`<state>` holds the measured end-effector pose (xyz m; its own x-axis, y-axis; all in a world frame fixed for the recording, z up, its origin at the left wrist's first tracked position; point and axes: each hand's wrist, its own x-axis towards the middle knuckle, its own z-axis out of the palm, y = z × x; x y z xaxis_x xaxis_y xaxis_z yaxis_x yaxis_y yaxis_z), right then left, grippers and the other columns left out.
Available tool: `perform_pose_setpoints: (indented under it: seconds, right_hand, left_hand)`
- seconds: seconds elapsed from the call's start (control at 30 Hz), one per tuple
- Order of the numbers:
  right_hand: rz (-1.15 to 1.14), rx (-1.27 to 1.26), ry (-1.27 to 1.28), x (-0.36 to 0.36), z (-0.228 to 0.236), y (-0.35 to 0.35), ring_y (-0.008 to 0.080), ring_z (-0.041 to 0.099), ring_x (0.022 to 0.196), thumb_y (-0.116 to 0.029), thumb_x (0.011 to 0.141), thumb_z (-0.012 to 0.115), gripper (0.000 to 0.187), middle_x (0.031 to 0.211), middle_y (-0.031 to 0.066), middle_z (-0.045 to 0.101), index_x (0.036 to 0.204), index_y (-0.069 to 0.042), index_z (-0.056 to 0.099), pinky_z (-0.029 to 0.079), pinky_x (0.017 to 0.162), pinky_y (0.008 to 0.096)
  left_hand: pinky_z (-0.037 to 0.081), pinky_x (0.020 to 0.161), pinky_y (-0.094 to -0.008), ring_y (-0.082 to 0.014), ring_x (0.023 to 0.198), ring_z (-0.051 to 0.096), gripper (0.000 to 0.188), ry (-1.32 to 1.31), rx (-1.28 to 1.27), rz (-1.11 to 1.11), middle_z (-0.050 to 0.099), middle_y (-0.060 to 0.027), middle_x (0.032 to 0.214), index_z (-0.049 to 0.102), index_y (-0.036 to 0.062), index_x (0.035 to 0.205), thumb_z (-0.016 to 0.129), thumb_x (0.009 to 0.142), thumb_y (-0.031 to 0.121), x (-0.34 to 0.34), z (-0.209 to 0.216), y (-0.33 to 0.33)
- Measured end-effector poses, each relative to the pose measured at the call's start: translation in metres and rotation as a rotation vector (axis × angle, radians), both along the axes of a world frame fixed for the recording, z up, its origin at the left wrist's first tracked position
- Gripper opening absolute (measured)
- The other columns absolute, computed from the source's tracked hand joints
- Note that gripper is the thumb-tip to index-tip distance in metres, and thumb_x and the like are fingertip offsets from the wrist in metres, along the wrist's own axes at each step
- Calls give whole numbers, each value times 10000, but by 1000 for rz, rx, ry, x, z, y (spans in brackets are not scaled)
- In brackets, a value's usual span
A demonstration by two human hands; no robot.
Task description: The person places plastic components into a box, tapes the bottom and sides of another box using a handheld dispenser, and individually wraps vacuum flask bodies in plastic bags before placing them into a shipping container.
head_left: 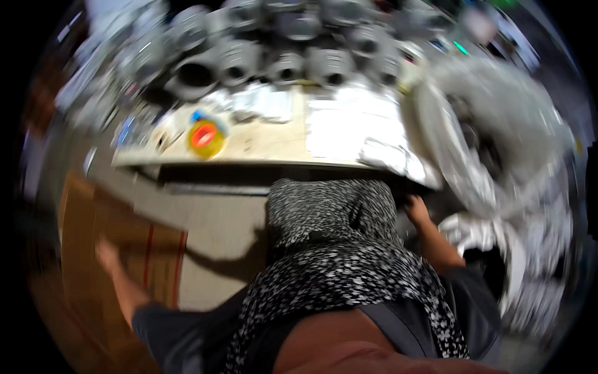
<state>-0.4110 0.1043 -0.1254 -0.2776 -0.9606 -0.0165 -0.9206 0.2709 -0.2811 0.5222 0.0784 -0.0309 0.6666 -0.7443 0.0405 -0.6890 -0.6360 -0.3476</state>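
LH (pixel 107 253) nr 1 box (pixel 163 265), RH (pixel 417 210) nr 1 table (pixel 265 140)

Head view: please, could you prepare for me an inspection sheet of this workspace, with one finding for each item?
Surface: pale table, bare in part near its front edge.
Main things: brown cardboard with red lines, low on the left.
Clutter: hollow grey parts crowd the far side; white packs and a yellow-red roll lie nearer.
Hands: left hand over the cardboard, contact unclear; right hand near the table's front edge; blur hides whether either holds anything.
Cables: nothing seen, though the picture is blurred.
Surroundings: clear bag with grey items inside, on the right; pale floor below the table.
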Motion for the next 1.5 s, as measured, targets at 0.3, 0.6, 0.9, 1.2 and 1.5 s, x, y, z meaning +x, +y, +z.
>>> perform_pose_setpoints:
  seconds: [0.3, 0.6, 0.9, 1.2, 1.5]
  right_hand:
    - [19, -28, -55, 12, 37, 17, 313, 532, 984, -159, 741, 607, 290, 1009, 143, 561, 1010, -52, 601, 436, 858, 368]
    - [-103, 19, -419, 50, 19, -6, 328, 558, 973, -328, 798, 601, 451, 1028, 214, 587, 1116, -12, 555, 433, 844, 362]
    - [-118, 146, -127, 23, 17, -7, 344, 583, 880, -104, 719, 493, 324, 972, 218, 605, 1000, 47, 552, 447, 793, 383]
    - [-163, 306, 23, -38, -28, 33, 380, 586, 848, -127, 772, 482, 216, 870, 231, 616, 884, 2, 614, 459, 748, 446]
    - [-294, -251, -181, 32, 26, -38, 299, 602, 829, -177, 810, 565, 218, 869, 173, 622, 943, -6, 594, 458, 741, 357]
  left_hand:
    - [322, 1015, -457, -252, 1310, 192, 784, 218, 83, 370, 146, -22, 1443, 115, 302, 1394, 629, 801, 288, 2, -67, 15]
    - [321, 1016, -488, -255, 1335, 152, 755, -1, 75, 396, 70, 1, 1478, 76, 338, 1407, 571, 839, 303, 66, -42, -15]
    - [283, 1044, -394, -221, 1319, 235, 649, 117, -206, 186, 246, -57, 1434, 220, 235, 1394, 371, 812, -9, 53, -31, 15]
    - [342, 1008, -353, -252, 1226, 404, 615, 306, -142, 245, 432, -108, 1322, 302, 114, 1359, 529, 815, 288, 115, -40, 21]
    - [462, 729, -443, -353, 865, 589, 262, 351, 34, -176, 617, -186, 922, 644, 69, 873, 468, 801, 249, -6, -60, 59]
